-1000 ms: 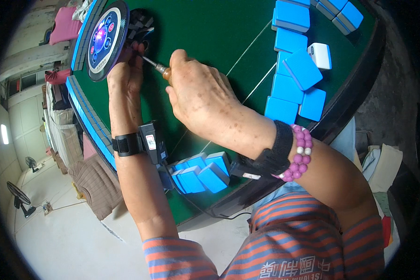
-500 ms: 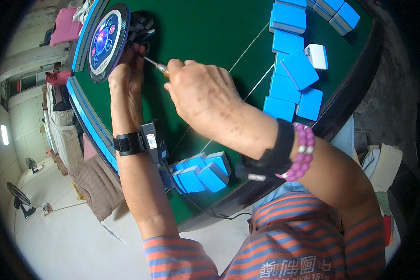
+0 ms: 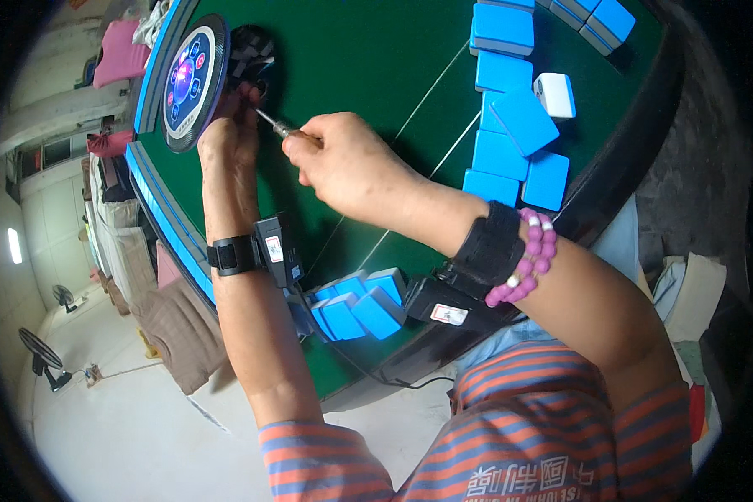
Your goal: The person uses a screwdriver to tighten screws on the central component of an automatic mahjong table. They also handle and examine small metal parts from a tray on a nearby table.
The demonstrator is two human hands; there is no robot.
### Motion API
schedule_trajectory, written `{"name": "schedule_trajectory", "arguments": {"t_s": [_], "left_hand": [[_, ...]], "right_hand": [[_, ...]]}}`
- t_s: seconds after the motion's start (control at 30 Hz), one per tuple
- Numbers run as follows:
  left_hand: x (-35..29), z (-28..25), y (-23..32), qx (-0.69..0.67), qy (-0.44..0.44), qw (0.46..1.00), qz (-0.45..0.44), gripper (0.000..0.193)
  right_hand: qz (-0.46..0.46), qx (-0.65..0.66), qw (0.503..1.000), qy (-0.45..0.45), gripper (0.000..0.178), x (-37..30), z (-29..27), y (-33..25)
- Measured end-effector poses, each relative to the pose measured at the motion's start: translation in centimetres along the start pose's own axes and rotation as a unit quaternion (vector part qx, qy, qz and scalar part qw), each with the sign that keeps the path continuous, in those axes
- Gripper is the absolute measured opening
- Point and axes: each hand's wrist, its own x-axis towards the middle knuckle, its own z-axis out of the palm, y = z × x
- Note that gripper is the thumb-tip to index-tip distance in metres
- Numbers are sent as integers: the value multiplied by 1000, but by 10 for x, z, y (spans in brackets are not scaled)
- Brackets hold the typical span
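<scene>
A round control panel point(image 3: 186, 82) with lit buttons is tipped up on its edge over the green mahjong table point(image 3: 376, 58). My left hand point(image 3: 233, 130) is closed at its underside, fingers partly hidden by the disc. My right hand point(image 3: 335, 155) grips the handle of a screwdriver point(image 3: 278, 128), whose thin shaft points up and left to my left fingertips. What the tip touches is too small to make out. Beside my left fingers is a dark block-like part point(image 3: 251, 52) under the panel, its detail lost in shadow.
Blue-backed mahjong tiles point(image 3: 504, 74) form an uneven row on the right, with one white tile point(image 3: 555, 95) beside it. More tiles point(image 3: 356, 305) sit near the front edge. Tile rows point(image 3: 163, 213) line the left edge. A black cable point(image 3: 385, 381) hangs over the front rim.
My right hand and wrist have rolled, turning with the screwdriver handle, and the box on that wrist has swung into fuller view. My left hand stays at the panel.
</scene>
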Motion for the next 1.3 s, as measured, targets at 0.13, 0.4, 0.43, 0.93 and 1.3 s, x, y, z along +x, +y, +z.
{"name": "schedule_trajectory", "arguments": {"t_s": [0.13, 0.4, 0.43, 0.93, 1.3], "left_hand": [[-5, 2, 2, 12, 14, 1000, -6, 21], [-5, 3, 1, 6, 19, 1000, -12, 20], [-5, 3, 1, 0, 19, 1000, -13, 19], [-7, 0, 2, 9, -10, 1000, 4, 20], [13, -16, 1, -45, -9, 996, -77, 16]], "right_hand": [[-188, -364, 904, 122, 19, -8, 4, 1], [-89, -205, 973, 53, 18, -5, 1, -4], [-73, -159, 983, 54, 19, -3, 3, -2], [153, 367, 914, -82, 19, 5, -4, -2], [-184, -367, 906, 100, 13, -5, 2, -14]]}}
